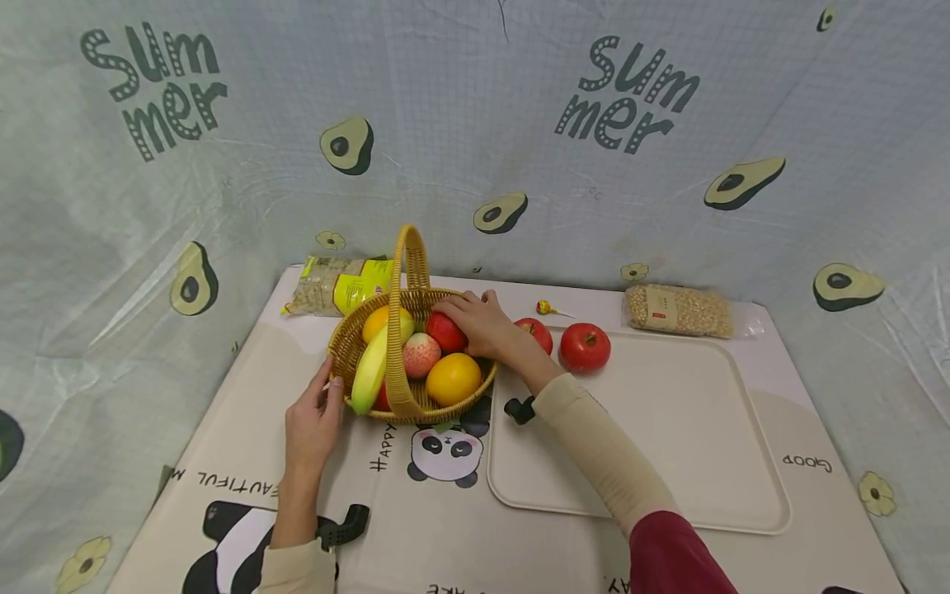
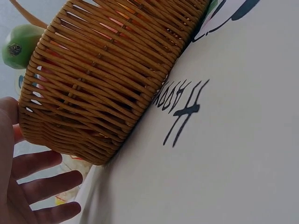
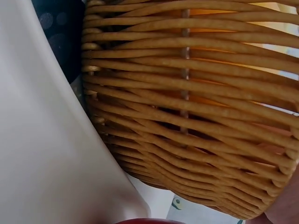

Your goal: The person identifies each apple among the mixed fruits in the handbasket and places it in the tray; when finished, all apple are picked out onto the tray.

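A wicker basket [image 1: 416,412] with a tall handle holds a banana [image 1: 370,371], a peach [image 1: 421,355], an orange [image 1: 454,379], another orange fruit [image 1: 375,324] and red fruit partly hidden below the banana. My right hand [image 1: 482,323] reaches over the basket's right rim, fingers curled over a red apple [image 1: 445,332] inside. At the left rim, my left hand [image 1: 313,425] touches the basket with thumb and fingertips. In the left wrist view, that hand's lower fingers [image 2: 51,184] are spread beside the wicker wall. The right wrist view shows mostly basket weave [image 3: 187,93].
Two red apples [image 1: 585,347] lie right of the basket, by a beige tray [image 1: 668,429]. A lollipop [image 1: 545,308] and a bag of pale grains or beans [image 1: 679,310] are along the back edge. Behind the basket sits a yellow-labelled bag [image 1: 326,285].
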The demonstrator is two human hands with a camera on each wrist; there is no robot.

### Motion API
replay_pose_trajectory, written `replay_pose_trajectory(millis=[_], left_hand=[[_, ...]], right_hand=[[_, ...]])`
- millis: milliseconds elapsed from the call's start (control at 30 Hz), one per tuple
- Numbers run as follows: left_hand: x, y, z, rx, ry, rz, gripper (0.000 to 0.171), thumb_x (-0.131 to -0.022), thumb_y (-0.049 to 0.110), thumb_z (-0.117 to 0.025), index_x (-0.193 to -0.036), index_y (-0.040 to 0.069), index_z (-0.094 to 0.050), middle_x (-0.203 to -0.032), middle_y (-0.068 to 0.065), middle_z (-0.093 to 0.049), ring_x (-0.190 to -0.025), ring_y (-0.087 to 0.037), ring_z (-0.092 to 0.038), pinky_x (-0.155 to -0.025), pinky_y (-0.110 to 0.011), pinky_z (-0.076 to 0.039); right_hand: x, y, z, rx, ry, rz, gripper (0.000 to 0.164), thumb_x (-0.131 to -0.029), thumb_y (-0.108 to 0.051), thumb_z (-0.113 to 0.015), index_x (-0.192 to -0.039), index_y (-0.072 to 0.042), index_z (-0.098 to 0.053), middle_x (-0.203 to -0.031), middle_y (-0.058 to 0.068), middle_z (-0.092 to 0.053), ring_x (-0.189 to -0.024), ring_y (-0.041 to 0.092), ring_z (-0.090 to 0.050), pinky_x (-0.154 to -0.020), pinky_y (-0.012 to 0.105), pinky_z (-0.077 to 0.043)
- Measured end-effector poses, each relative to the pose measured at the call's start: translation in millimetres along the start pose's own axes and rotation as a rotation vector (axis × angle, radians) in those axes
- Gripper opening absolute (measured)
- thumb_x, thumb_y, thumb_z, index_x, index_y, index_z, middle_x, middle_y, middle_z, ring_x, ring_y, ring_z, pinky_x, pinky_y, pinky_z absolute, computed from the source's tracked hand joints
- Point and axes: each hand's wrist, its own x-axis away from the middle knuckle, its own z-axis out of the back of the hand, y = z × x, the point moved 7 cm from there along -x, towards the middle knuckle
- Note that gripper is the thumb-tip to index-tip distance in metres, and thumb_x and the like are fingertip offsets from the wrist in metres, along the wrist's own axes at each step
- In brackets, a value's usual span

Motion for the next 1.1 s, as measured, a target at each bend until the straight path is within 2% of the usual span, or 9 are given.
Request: replay_pose_trajectory(millis=[300,433,567,667,867,1000,1100], left_hand=[[-1.6,-1.2,0.5,0.001,0.005,-0.005,0.048,-0.106,0.032,-0.047,-0.151,0.016,-0.047,-0.15,-0.009,-0.052,-0.119,-0.037,-0.066,-0.098,-0.048,-0.054],[-1.4,-0.6,0.3,0.002,0.001,-0.006,0.048,-0.106,0.032,-0.047,-0.151,0.016,-0.046,-0.15,-0.009,-0.052,-0.12,-0.037,-0.065,-0.099,-0.049,-0.053],[-0.9,-1.3,-0.5,0.008,0.005,-0.006,0.047,-0.106,0.032,-0.047,-0.151,0.017,-0.047,-0.15,-0.009,-0.053,-0.121,-0.036,-0.064,-0.098,-0.048,-0.053],[-0.6,-1.7,-0.6,0.01,0.009,-0.007,0.047,-0.106,0.031,-0.047,-0.151,0.017,-0.047,-0.149,-0.009,-0.054,-0.121,-0.036,-0.065,-0.098,-0.048,-0.053],[-0.5,-1.9,-0.5,0.006,0.004,-0.005,0.047,-0.106,0.032,-0.047,-0.151,0.017,-0.047,-0.149,-0.01,-0.054,-0.121,-0.036,-0.064,-0.098,-0.049,-0.053],[-0.7,-2.5,-1.1,0.008,0.0,-0.001,0.047,-0.106,0.033,-0.046,-0.151,0.017,-0.046,-0.148,-0.011,-0.055,-0.121,-0.036,-0.064,-0.099,-0.049,-0.053],[-0.7,-3.0,-1.4,0.009,0.001,0.001,0.048,-0.106,0.033,-0.046,-0.151,0.017,-0.046,-0.147,-0.012,-0.056,-0.121,-0.036,-0.064,-0.098,-0.048,-0.053]], right_hand=[[9,5,22,-0.069,0.096,-0.021,0.089,-0.075,-0.023,-0.088,-0.149,-0.021,-0.039,-0.155,0.005,-0.042,-0.142,0.023,-0.038,-0.115,0.053,-0.031],[13,13,30,-0.224,0.118,-0.074,0.09,-0.072,-0.023,-0.088,-0.148,-0.02,-0.038,-0.15,0.006,-0.041,-0.133,0.027,-0.045,-0.116,0.049,-0.04],[21,19,35,-0.415,0.13,-0.127,0.091,-0.072,-0.02,-0.086,-0.148,-0.02,-0.036,-0.147,0.008,-0.033,-0.124,0.032,-0.052,-0.108,0.05,-0.051],[29,19,40,-0.484,0.156,-0.138,0.09,-0.072,-0.02,-0.085,-0.147,-0.02,-0.036,-0.147,0.011,-0.029,-0.125,0.034,-0.052,-0.107,0.051,-0.051],[42,19,50,-0.487,0.213,-0.125,0.09,-0.073,-0.023,-0.083,-0.149,-0.02,-0.036,-0.154,0.012,-0.028,-0.132,0.034,-0.047,-0.109,0.053,-0.049],[53,17,57,-0.462,0.243,-0.126,0.092,-0.074,-0.027,-0.084,-0.152,-0.019,-0.036,-0.154,0.011,-0.035,-0.135,0.032,-0.043,-0.109,0.055,-0.048],[64,17,60,-0.488,0.271,-0.156,0.092,-0.074,-0.028,-0.084,-0.151,-0.017,-0.035,-0.151,0.01,-0.042,-0.133,0.03,-0.042,-0.106,0.055,-0.05]])
